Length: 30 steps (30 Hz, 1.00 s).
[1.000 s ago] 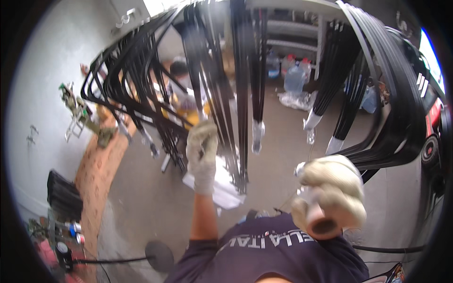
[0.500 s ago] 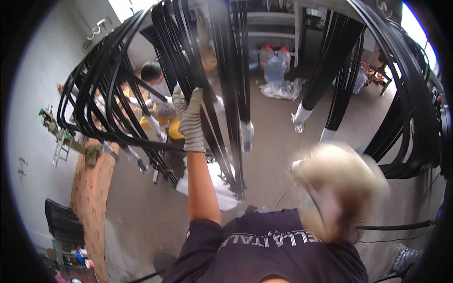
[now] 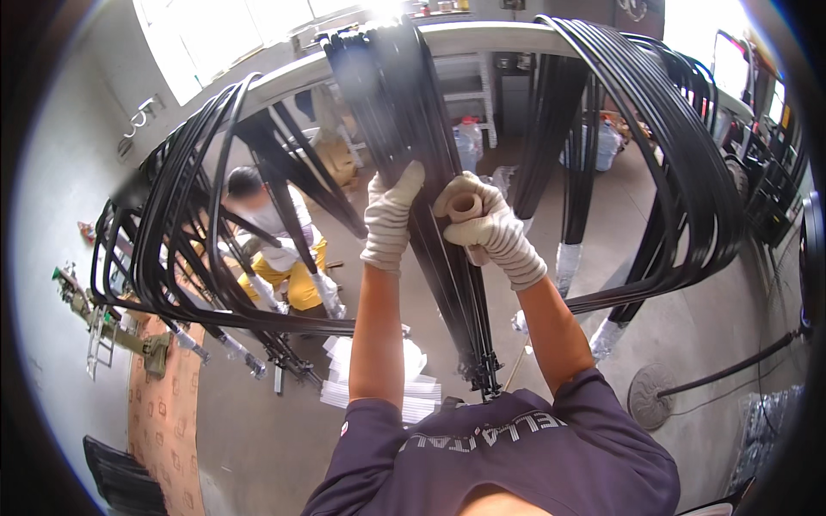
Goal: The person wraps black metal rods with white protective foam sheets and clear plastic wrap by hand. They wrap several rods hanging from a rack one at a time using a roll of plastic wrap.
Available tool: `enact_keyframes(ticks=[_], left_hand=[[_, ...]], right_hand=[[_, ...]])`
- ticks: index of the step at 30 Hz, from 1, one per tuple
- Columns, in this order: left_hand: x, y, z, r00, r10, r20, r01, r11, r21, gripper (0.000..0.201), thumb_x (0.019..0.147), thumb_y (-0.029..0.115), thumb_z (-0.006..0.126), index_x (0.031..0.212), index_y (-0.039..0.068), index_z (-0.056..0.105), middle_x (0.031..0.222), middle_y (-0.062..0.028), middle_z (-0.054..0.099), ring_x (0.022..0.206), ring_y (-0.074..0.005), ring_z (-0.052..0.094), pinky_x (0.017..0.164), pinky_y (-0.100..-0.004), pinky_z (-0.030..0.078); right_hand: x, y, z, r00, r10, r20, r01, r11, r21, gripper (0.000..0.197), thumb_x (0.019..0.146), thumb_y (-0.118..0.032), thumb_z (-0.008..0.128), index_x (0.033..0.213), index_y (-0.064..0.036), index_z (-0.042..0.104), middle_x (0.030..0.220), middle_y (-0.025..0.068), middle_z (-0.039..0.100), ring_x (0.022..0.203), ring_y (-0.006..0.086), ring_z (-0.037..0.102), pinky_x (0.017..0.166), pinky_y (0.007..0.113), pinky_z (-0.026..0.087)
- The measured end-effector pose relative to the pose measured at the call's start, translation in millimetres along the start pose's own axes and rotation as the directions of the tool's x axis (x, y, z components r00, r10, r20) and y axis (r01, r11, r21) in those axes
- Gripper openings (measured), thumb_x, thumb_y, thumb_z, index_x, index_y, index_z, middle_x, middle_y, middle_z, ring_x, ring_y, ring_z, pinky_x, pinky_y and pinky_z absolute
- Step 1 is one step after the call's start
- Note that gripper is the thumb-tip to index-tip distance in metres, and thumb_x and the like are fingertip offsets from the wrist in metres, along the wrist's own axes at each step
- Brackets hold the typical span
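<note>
A thick bundle of long black strips (image 3: 404,112) hangs down in front of me from a pale overhead bar (image 3: 495,36). My left hand (image 3: 391,217), in a striped whitish knit glove, grips the bundle's left side with the thumb laid over its front. On the right side, my gloved right hand (image 3: 499,232) clutches a roll of wrapping film (image 3: 465,206), its hollow core facing me, close against the strips. Below both hands the bundle narrows to dark hardware-like ends (image 3: 483,374). Whether film lies around the strips at my hands is hard to tell.
Looped black strips (image 3: 688,215) hang on both sides, several with plastic-wrapped ends (image 3: 566,267). Beyond the left loops a co-worker in yellow trousers (image 3: 297,284) sits low. White sheets (image 3: 413,387) lie on the floor. At the right is a round stand base (image 3: 651,396).
My right hand, blurred low near my chest before, has come up to the bundle with the roll. The left hand still holds strips, now gathered into a thicker bundle. The view has shifted.
</note>
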<state>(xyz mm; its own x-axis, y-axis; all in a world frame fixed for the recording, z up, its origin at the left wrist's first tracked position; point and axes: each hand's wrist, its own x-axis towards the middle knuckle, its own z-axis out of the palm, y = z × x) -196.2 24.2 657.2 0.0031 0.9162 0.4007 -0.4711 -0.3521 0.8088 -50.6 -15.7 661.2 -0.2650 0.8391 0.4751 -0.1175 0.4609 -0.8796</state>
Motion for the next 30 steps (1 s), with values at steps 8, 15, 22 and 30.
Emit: enact_keyframes(ticks=[8, 15, 22, 30], left_hand=[[3.8, -15.1, 62.6, 0.98, -0.117, 0.163, 0.126, 0.991, -0.041, 0.022, 0.075, 0.02, 0.067, 0.092, 0.007, 0.062, 0.083, 0.0, 0.061, 0.071, -0.0101, 0.055, 0.065, -0.0249, 0.043], [-9.6, -36.9, 63.0, 0.986, -0.098, 0.136, 0.112, 0.989, -0.096, 0.028, 0.077, 0.027, 0.065, 0.095, 0.005, 0.062, 0.085, -0.0008, 0.061, 0.075, -0.0095, 0.055, 0.068, -0.0233, 0.044], [-70.8, -126.7, 5.5, 0.903, -0.425, 0.067, 0.406, 0.893, 0.193, 0.032, 0.075, 0.029, 0.065, 0.093, 0.004, 0.062, 0.078, 0.0009, 0.06, 0.069, -0.0076, 0.052, 0.064, -0.0233, 0.043], [-182.2, -205.4, -26.4, 0.82, -0.571, 0.036, 0.561, 0.814, 0.152, 0.05, 0.075, 0.017, 0.064, 0.12, 0.005, 0.045, 0.106, -0.0078, 0.056, 0.095, -0.0141, 0.052, 0.083, -0.0269, 0.041]], right_hand=[[-32.4, -30.9, -43.8, 0.982, 0.096, -0.161, -0.084, 0.993, 0.08, 0.022, 0.056, 0.0, 0.06, 0.077, -0.0036, 0.057, 0.078, -0.0004, 0.049, 0.071, 0.0089, 0.049, 0.068, 0.022, 0.042], [-36.6, -11.6, -48.0, 0.975, -0.019, -0.221, 0.025, 0.999, 0.025, 0.024, 0.058, 0.001, 0.061, 0.081, -0.0067, 0.057, 0.075, -0.0021, 0.056, 0.068, 0.0045, 0.051, 0.063, 0.019, 0.042], [-53.2, 4.5, -45.7, 0.975, -0.039, -0.22, -0.022, 0.964, -0.266, 0.022, 0.057, -0.004, 0.066, 0.077, -0.0064, 0.056, 0.077, 0.0012, 0.052, 0.075, 0.0133, 0.051, 0.071, 0.026, 0.043], [-167.1, 75.3, -14.1, 0.9, 0.158, -0.407, -0.297, 0.904, -0.307, 0.026, 0.064, -0.001, 0.064, 0.086, -0.0045, 0.052, 0.129, 0.0159, 0.032, 0.111, 0.0246, 0.043, 0.089, 0.029, 0.036]])
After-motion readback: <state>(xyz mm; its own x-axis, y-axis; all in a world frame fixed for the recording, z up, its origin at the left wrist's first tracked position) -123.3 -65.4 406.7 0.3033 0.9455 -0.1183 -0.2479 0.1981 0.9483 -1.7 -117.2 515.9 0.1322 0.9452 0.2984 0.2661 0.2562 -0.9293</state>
